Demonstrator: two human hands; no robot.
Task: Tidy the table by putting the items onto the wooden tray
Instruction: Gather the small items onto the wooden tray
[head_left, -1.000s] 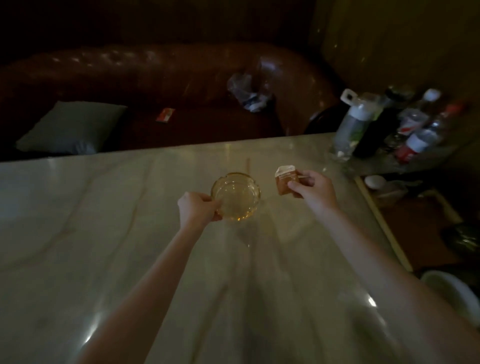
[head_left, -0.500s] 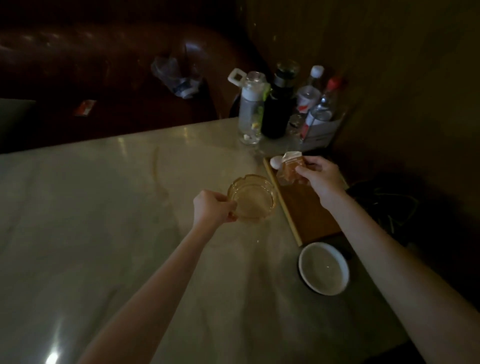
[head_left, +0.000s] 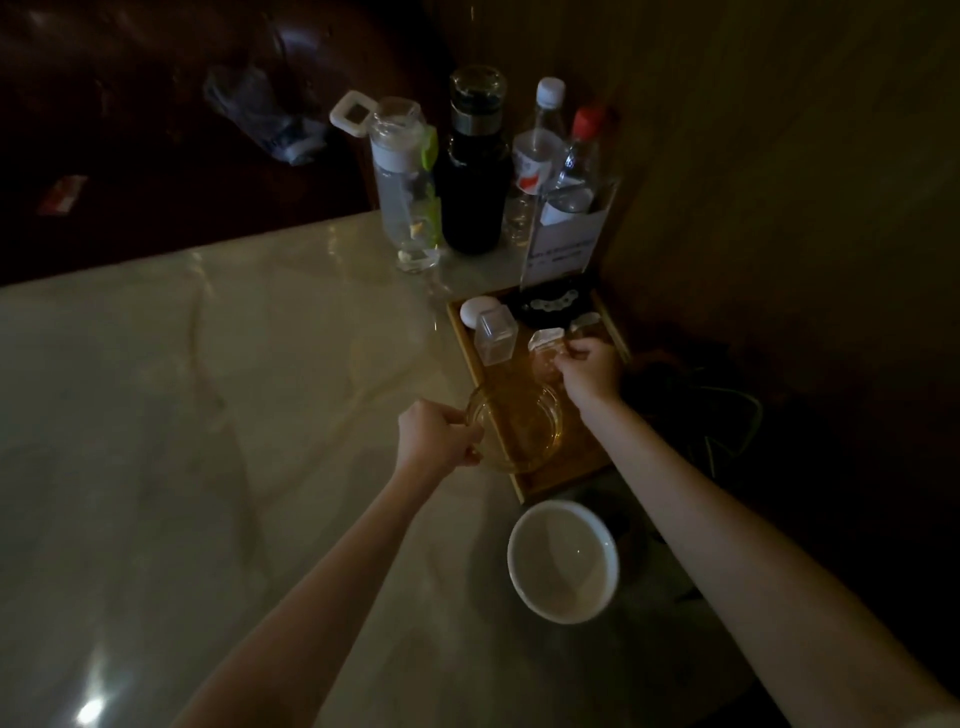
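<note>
My left hand grips the rim of an amber glass ashtray, which overlaps the near left part of the wooden tray. My right hand holds a small orange box with a pale lid low over the tray's middle. On the tray's far end lie a white egg-shaped thing, a clear square container and a dark item with a pale chain pattern. Whether the ashtray and box touch the tray I cannot tell.
A white bowl stands on the marble table just near of the tray. Several bottles and a card stand crowd the far corner. A dark leather sofa lies beyond; a wall closes the right side.
Both hands moved right and forward: the ashtray went from beside the tray to over its near part, and the box from the tray's far left edge to over its middle.
</note>
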